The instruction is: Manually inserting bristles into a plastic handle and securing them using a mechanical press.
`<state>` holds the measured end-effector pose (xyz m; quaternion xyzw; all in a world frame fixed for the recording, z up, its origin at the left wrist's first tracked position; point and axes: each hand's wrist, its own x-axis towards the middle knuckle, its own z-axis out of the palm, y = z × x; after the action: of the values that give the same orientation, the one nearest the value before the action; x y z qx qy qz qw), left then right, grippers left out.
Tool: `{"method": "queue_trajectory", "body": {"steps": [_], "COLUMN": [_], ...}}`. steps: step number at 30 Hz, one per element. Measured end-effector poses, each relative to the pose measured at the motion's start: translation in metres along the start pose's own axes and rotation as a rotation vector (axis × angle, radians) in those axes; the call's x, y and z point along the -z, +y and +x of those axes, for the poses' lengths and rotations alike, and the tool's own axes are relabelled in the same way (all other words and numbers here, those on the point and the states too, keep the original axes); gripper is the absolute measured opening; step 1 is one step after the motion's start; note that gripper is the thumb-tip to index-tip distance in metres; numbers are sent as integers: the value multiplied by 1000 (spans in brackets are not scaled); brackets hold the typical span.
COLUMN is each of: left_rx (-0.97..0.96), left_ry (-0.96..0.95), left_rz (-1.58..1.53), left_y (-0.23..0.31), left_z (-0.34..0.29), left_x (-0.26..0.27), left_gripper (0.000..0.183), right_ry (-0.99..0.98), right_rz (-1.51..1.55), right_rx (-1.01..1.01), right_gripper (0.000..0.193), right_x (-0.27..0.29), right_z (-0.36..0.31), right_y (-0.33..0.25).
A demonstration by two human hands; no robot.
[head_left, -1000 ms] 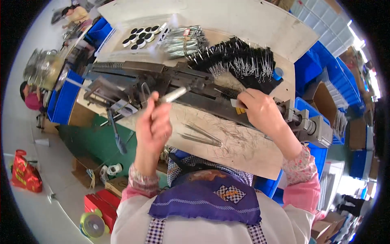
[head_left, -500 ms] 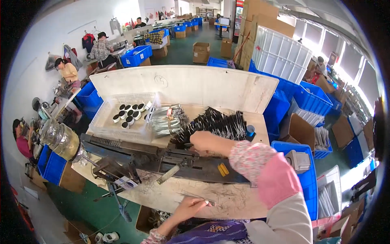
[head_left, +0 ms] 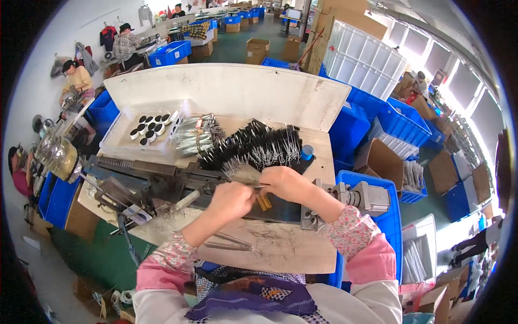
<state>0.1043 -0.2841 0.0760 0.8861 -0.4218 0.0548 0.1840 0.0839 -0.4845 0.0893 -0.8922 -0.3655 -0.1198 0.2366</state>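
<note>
My left hand (head_left: 231, 201) and my right hand (head_left: 286, 183) meet over the metal machine bed (head_left: 183, 183). Fingers of both hands pinch a thin metal wire (head_left: 261, 186) that shows between them. Just behind the hands is a blurred greyish fan of bristles (head_left: 244, 173); whether it belongs to the wire I cannot tell. Beyond lies a heap of black wire-stemmed brushes (head_left: 259, 146). Yellow blocks (head_left: 264, 202) sit on the bed under my right hand. A long, narrow U-shaped metal piece, like tweezers (head_left: 229, 242), lies on the wooden bench (head_left: 291, 251) near my left forearm.
A clear tray (head_left: 116, 137) holds black-topped white round pieces. Beside it lie bundled silver wires (head_left: 197, 135). A blue cup (head_left: 307, 152) stands right of the brushes. A motor (head_left: 369, 198) sits at the bed's right end. An upright board (head_left: 226, 89) borders the bench's back; blue crates (head_left: 407, 127) stand right.
My left hand has left the U-shaped metal piece and risen to meet my right hand. My right hand has drawn back from the brush heap. The view has shifted too.
</note>
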Motion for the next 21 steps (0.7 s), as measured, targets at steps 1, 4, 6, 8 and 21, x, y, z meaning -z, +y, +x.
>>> {"method": "queue_trajectory", "body": {"steps": [1,4,6,8,21], "left_rx": [-21,-80,-84,-21,251], "left_ry": [31,166,367,667,-153], "left_rz": [116,241,257,2,-2833], "left_y": [-2,-17,-18,-11,-35], "left_z": [-5,-26,-27,-41,-69], "left_x": [6,20,22,21,41], "left_gripper": [14,4,9,14,56], "right_ry": [-7,191,324,371,181], "right_rz": [16,-59,37,104,244], "right_rx": [3,38,82,27,-290], "right_gripper": [15,11,12,15,18], "right_x": [-7,-26,-25,-25,-45], "right_z": [6,16,26,32,51], "right_y": [-3,-14,-14,-19,-4]}}
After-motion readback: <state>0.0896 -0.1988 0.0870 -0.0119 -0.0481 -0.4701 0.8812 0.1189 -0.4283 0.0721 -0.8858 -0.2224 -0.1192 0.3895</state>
